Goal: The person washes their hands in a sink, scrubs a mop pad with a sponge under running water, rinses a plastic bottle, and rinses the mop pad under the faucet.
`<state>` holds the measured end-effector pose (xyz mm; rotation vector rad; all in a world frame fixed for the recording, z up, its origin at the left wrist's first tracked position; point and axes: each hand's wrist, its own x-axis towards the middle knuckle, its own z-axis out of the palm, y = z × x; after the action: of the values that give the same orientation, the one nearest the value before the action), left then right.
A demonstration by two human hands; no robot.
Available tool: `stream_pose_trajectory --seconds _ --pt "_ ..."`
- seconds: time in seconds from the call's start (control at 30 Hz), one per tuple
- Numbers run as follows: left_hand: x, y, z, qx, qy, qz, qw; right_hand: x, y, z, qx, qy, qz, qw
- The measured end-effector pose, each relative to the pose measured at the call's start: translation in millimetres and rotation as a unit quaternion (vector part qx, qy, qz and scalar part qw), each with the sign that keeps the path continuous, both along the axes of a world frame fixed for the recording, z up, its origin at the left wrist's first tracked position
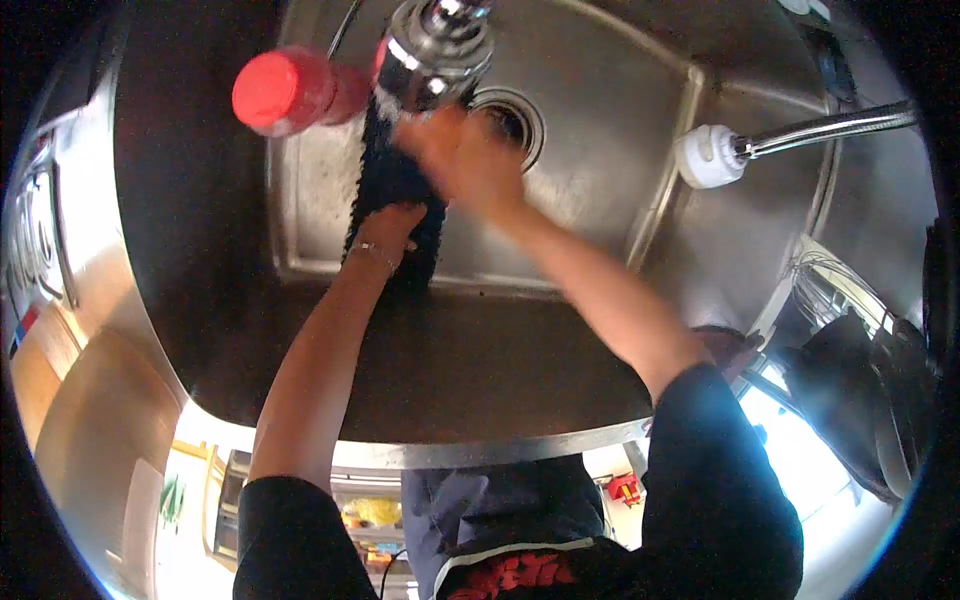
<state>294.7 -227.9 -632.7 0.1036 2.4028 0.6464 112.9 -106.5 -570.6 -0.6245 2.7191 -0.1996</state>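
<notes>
A long black strip with bumpy, jagged edges [392,180] runs down the left part of the steel sink; its exact kind I cannot make out. My left hand [392,230] grips it near the lower end, fingers closed against it, with a thin bracelet at the wrist. Smeared by motion, my right hand [460,160] is over the upper right side of the strip, just below the chrome faucet [435,60]. Whether its fingers hold something is hidden by the blur. To the left of the faucet is a red container [280,92].
The sink [580,130] has a round drain [512,118] behind my right hand. A white spray head [708,157] on a metal hose reaches in from the right. A whisk [825,280] and dark pans [850,385] hang or stand at the right edge.
</notes>
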Motion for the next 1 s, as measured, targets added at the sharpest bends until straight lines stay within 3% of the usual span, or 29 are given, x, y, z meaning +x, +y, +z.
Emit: stream_pose_trajectory --seconds 0.03,0.07,0.1,0.13,0.17,0.23,0.27,0.43,0.47,0.5,0.57,0.63,0.67,0.73,0.77,0.8,0.9,0.93,1.0 --pt "-6.6 -2.6 -1.0 0.001 0.008 -0.002 1.000 25.6 10.4 -0.8 -0.076 0.084 0.086 0.990" --pt "-7.7 -1.4 -0.7 0.023 -0.049 0.041 0.998 21.9 17.5 -5.9 -0.132 0.065 0.176 0.973" --pt "-3.1 -0.1 0.9 0.044 -0.111 0.076 0.990 -12.3 12.3 -14.6 -0.103 0.028 0.239 0.965" --pt "5.0 -3.0 5.3 0.031 0.015 0.056 0.998 -43.7 0.4 -17.0 -0.048 0.002 0.279 0.959" --pt "3.4 -4.4 8.3 0.030 0.011 0.054 0.998 -67.5 -11.8 -11.4 0.002 -0.033 0.265 0.964" --pt "-10.6 -5.3 16.9 0.021 -0.054 0.021 0.998 -91.4 -18.3 -13.4 -0.149 0.049 0.105 0.982" --pt "-9.7 -5.2 24.7 0.024 -0.052 0.017 0.998 -87.0 -16.5 -11.9 -0.146 0.052 0.102 0.983" --pt "-4.9 -6.7 19.7 0.012 -0.007 0.043 0.999 -27.2 9.6 -28.0 -0.151 -0.013 0.317 0.936" --pt "-6.4 -7.8 17.6 0.029 -0.019 0.049 0.998 -58.4 -19.8 20.4 -0.098 -0.135 0.062 0.984" --pt "-3.3 -4.3 19.5 0.031 -0.031 0.044 0.998 -54.6 -15.7 11.9 -0.097 -0.147 0.056 0.983" --pt "-8.7 -9.6 21.9 0.026 -0.023 0.044 0.998 -61.9 -24.0 -6.1 -0.277 0.124 0.071 0.950" --pt "-5.2 -5.9 20.0 0.018 -0.018 0.040 0.999 18.0 1.8 22.9 -0.189 -0.040 0.195 0.962" --pt "-3.6 -3.9 15.0 0.010 -0.015 0.041 0.999 15.4 11.9 6.5 -0.184 -0.033 0.194 0.963" --pt "2.6 -9.4 8.5 0.014 0.020 0.039 0.999 -10.7 28.4 -36.5 -0.317 0.082 0.291 0.899" --pt "10.3 -12.4 6.6 0.012 0.046 0.043 0.998 -59.1 11.1 -61.5 -0.241 0.092 0.167 0.952" --pt "10.5 -8.4 9.3 0.014 0.041 0.045 0.998 -81.2 1.2 -57.3 -0.202 0.098 0.107 0.969" --pt "-7.1 -16.5 14.0 0.011 -0.046 0.035 0.998 -67.9 -12.9 -2.6 -0.100 0.162 -0.005 0.982" --pt "-6.1 -16.2 13.7 0.012 -0.044 0.025 0.999 -26.4 -7.1 10.0 -0.090 0.104 0.058 0.989" --pt "-2.0 -10.2 6.1 0.014 -0.042 0.019 0.999 21.5 10.1 -49.8 -0.167 0.067 0.140 0.974"
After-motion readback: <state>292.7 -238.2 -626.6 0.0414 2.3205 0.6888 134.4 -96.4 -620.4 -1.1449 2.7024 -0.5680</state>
